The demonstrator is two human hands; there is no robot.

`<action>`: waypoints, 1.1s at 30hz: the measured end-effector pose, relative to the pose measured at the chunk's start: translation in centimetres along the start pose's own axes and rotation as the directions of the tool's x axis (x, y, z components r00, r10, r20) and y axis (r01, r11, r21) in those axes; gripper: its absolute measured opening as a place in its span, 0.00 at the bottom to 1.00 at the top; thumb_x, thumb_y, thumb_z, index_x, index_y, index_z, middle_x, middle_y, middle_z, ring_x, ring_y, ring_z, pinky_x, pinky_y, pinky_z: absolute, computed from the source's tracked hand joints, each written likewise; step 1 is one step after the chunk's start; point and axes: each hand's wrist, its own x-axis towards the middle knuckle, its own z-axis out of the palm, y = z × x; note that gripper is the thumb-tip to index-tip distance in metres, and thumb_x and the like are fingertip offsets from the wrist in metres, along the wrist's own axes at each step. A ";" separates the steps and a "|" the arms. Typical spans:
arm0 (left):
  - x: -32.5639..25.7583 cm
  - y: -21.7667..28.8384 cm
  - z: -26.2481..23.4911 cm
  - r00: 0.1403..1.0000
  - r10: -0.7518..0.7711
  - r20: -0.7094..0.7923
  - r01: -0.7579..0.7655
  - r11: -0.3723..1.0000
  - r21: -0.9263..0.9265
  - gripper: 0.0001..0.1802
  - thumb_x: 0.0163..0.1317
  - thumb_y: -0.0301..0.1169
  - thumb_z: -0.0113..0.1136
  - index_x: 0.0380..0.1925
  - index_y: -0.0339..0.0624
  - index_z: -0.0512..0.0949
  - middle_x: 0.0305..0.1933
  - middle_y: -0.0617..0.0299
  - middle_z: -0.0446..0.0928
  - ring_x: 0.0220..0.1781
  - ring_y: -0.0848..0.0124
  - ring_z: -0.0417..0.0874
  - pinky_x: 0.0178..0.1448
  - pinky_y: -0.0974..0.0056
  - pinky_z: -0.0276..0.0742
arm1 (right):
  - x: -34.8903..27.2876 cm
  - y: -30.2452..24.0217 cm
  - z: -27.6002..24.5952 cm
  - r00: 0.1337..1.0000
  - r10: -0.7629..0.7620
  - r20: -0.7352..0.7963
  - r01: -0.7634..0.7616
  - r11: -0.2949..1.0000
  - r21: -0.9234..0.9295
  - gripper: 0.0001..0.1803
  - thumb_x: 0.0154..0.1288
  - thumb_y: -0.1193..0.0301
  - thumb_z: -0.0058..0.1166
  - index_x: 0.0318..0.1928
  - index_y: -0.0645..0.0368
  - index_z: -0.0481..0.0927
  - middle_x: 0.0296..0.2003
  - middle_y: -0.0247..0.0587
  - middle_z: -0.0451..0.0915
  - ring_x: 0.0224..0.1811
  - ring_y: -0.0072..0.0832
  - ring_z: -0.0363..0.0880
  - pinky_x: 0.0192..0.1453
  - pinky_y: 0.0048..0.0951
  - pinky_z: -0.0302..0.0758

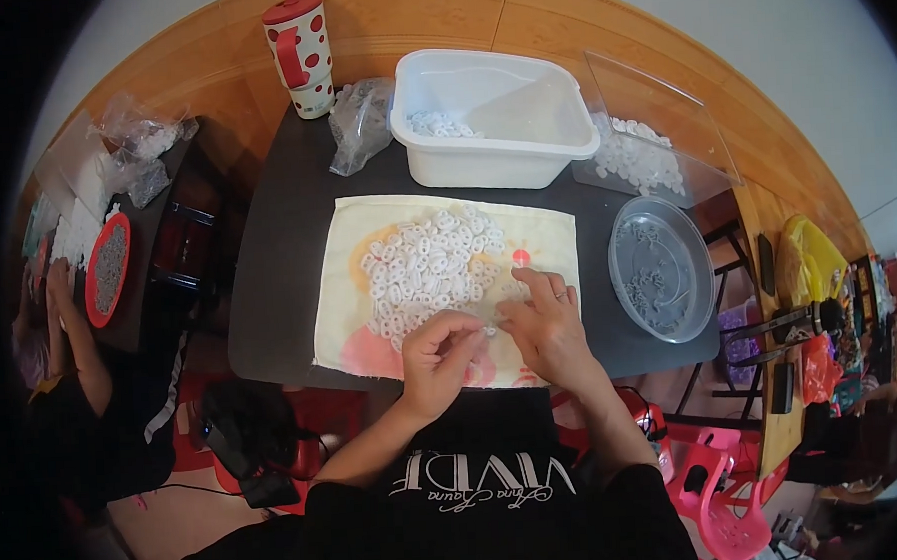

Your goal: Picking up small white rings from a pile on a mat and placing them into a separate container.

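left hand [440, 358]: curling narrow at the near edge of the cloth, fingertips pinching what looks like one small white ring; too small to be sure.
right hand [546, 326]: lying just beside the left, fingers half bent, tips meeting the left hand's tips. Both seem to be working the same tiny piece; whether the right is gripping it I cannot tell.
white rings [430, 266]: heaping in the middle of the cloth, directly ahead of both hands, likely so each piece is a short reach.
cloth [370, 313]: lying flat on the near half of the surface, probably keeping the rings from rolling or scattering.
surface [286, 227]: dark, carrying everything; containers lining the far edge and right side, leaving the near middle for the hands.
white tub [503, 147]: sitting at the far edge, a few white pieces lying in its left corner.
clear bin [662, 131]: tilting at the far right corner, holding more white pieces.
round clear lid [660, 269]: resting at the right edge, small grey parts lying inside, kept apart from the white ones.
plastic bag [360, 124]: slumping left of the tub.
dotted cup [301, 56]: standing at the far left corner.
other person [65, 327]: sitting at left, working over a red bowl [108, 267].
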 end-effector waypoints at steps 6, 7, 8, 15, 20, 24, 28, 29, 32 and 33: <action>0.0 -0.3 -0.1 0.999 0.009 -0.041 -0.010 1.000 -0.021 0.07 0.67 0.15 0.59 0.44 0.30 0.80 0.41 0.58 0.80 0.37 0.74 0.82 0.39 0.71 0.78 | 0.5 -0.5 0.0 1.000 -0.011 -0.008 0.010 0.996 -0.090 0.13 0.51 0.75 0.61 0.40 0.55 0.85 0.58 0.52 0.72 0.56 0.48 0.71 0.52 0.46 0.68; 0.0 -0.3 -0.1 0.999 0.020 -0.042 -0.021 0.999 -0.028 0.07 0.67 0.15 0.59 0.44 0.30 0.80 0.41 0.58 0.80 0.37 0.74 0.82 0.40 0.71 0.78 | 0.6 -0.6 0.2 0.999 -0.051 0.004 0.051 0.993 -0.103 0.13 0.52 0.75 0.60 0.40 0.55 0.85 0.58 0.51 0.72 0.56 0.48 0.71 0.52 0.46 0.67; 0.1 -0.2 0.0 0.999 0.032 -0.043 -0.033 0.999 -0.035 0.07 0.67 0.15 0.59 0.43 0.30 0.79 0.41 0.58 0.80 0.37 0.74 0.82 0.40 0.71 0.79 | 0.7 -0.6 0.1 0.999 -0.052 0.002 0.052 0.993 -0.103 0.13 0.52 0.75 0.60 0.40 0.55 0.85 0.58 0.51 0.72 0.56 0.48 0.71 0.52 0.46 0.67; 0.2 -0.3 0.1 0.998 0.044 -0.033 -0.045 0.998 -0.032 0.06 0.67 0.15 0.59 0.42 0.30 0.79 0.41 0.59 0.80 0.37 0.75 0.82 0.41 0.71 0.79 | 1.0 -0.8 0.1 0.981 -0.131 0.145 0.157 0.970 -0.184 0.07 0.54 0.72 0.54 0.35 0.58 0.79 0.36 0.43 0.71 0.43 0.40 0.72 0.43 0.36 0.69; 0.0 -0.4 0.0 0.999 0.012 -0.048 -0.013 1.000 -0.027 0.06 0.67 0.15 0.59 0.42 0.31 0.79 0.41 0.59 0.80 0.36 0.77 0.81 0.40 0.72 0.78 | 1.0 -0.7 -0.3 0.971 -0.211 0.115 0.231 0.949 -0.212 0.09 0.54 0.71 0.54 0.35 0.60 0.77 0.32 0.41 0.69 0.38 0.38 0.72 0.39 0.35 0.70; 0.1 0.2 0.1 0.999 -0.010 -0.039 0.007 0.998 -0.066 0.06 0.66 0.15 0.60 0.42 0.31 0.79 0.40 0.61 0.80 0.35 0.78 0.80 0.39 0.73 0.77 | -0.7 0.2 -0.2 0.999 0.041 0.033 -0.043 0.995 0.089 0.07 0.56 0.80 0.59 0.37 0.64 0.81 0.32 0.44 0.77 0.35 0.33 0.78 0.37 0.30 0.74; 0.1 0.7 0.6 0.998 -0.065 0.011 0.066 0.994 -0.092 0.12 0.65 0.14 0.59 0.49 0.31 0.80 0.39 0.62 0.80 0.34 0.80 0.79 0.37 0.74 0.75 | -1.5 0.1 0.2 0.787 0.573 0.230 -0.412 0.209 0.887 0.05 0.66 0.83 0.60 0.41 0.69 0.83 0.36 0.47 0.86 0.34 0.24 0.84 0.38 0.24 0.78; 0.1 1.1 0.9 0.998 -0.070 0.005 0.070 0.993 -0.096 0.15 0.65 0.14 0.59 0.52 0.31 0.79 0.39 0.62 0.80 0.33 0.80 0.78 0.37 0.74 0.75 | -1.6 0.0 0.4 0.784 0.576 0.231 -0.414 0.208 0.886 0.05 0.66 0.83 0.60 0.41 0.69 0.83 0.36 0.47 0.86 0.34 0.24 0.84 0.38 0.24 0.78; 0.1 1.8 1.5 0.995 -0.062 0.080 0.067 0.995 -0.070 0.21 0.64 0.12 0.58 0.57 0.32 0.78 0.38 0.62 0.79 0.33 0.80 0.78 0.36 0.74 0.74 | -1.6 -0.1 0.8 0.798 0.538 0.270 -0.278 -0.068 0.958 0.05 0.67 0.83 0.59 0.42 0.70 0.84 0.36 0.46 0.87 0.34 0.24 0.84 0.40 0.23 0.79; 0.1 1.7 1.6 0.995 -0.062 0.076 0.068 0.995 -0.068 0.21 0.64 0.12 0.58 0.57 0.32 0.78 0.38 0.62 0.79 0.33 0.80 0.78 0.36 0.74 0.74 | -1.6 -0.3 0.8 0.810 0.523 0.265 -0.252 -0.097 0.963 0.05 0.67 0.83 0.59 0.42 0.69 0.84 0.36 0.46 0.87 0.34 0.24 0.84 0.40 0.22 0.79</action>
